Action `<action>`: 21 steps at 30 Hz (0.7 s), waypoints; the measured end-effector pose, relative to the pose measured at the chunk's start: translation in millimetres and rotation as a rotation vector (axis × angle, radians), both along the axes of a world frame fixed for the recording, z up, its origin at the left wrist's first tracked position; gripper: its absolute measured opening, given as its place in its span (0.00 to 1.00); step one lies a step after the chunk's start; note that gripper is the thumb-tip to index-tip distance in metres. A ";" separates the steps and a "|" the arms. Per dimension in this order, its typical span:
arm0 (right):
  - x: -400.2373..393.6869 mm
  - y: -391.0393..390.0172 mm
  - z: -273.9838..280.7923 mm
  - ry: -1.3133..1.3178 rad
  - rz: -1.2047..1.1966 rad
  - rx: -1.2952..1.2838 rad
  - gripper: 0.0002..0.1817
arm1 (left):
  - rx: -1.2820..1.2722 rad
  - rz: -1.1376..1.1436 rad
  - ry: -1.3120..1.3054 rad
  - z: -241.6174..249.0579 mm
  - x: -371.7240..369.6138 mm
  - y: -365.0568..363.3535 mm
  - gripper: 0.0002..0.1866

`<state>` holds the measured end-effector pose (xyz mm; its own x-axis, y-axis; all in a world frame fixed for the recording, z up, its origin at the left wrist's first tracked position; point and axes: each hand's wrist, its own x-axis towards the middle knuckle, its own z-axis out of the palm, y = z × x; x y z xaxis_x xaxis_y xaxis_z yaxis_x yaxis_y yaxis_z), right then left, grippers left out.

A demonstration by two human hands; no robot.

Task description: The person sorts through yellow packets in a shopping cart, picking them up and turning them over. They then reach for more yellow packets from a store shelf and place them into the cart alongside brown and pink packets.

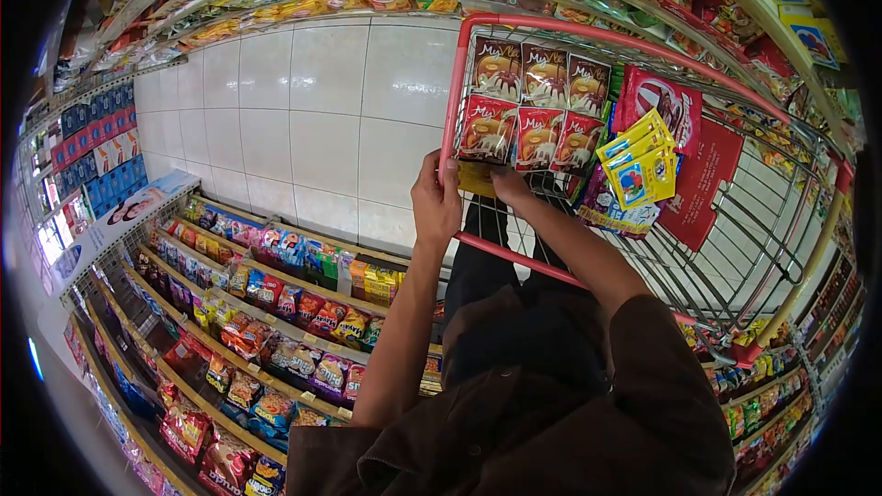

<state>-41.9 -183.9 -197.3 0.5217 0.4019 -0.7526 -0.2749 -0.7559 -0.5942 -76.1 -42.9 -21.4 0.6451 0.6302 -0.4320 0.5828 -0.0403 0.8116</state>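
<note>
My left hand (435, 202) is closed around the red rim (455, 96) of a wire shopping cart, at its near left corner. Just inside that corner, my right hand (511, 187) has its fingers closed on a yellow-brown packet (476, 179), partly hidden by the hand. Two neat rows of pudding packets lie flat above it: brown packets (544, 73) at the back and red-brown packets (537, 140) in front. Right of them, yellow sachets (638, 165) are fanned over a pink-red packet (657, 106) and a purple packet (606, 207).
A red flat panel (712, 186) lies in the cart's wire basket. Shelves of snack bags (276, 289) run along the lower left, with more stocked shelves (367, 2) across the top and at the right. Tiled floor (322, 83) shows left of the cart.
</note>
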 end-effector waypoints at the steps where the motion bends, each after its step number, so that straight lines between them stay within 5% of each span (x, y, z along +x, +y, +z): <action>1: -7.0 -1.5 -20.1 0.003 -0.002 0.000 0.26 | 0.000 -0.001 0.003 0.3 -0.5 -0.5 0.18; 3: -28.8 -7.4 -77.3 0.099 -0.028 -0.019 0.27 | 0.010 -0.007 0.003 0.8 -0.7 -0.5 0.18; 6: -9.0 1.6 -19.1 0.043 0.115 -0.115 0.31 | 0.029 -0.014 0.008 -1.1 -1.6 -0.2 0.18; 12: -1.0 7.7 -2.7 0.121 0.188 -0.081 0.38 | 0.039 -0.019 -0.004 -2.4 -1.8 0.0 0.19; 21: 0.2 -14.3 -2.1 0.047 0.177 0.083 0.32 | 0.056 0.014 -0.045 -1.4 0.9 -2.8 0.18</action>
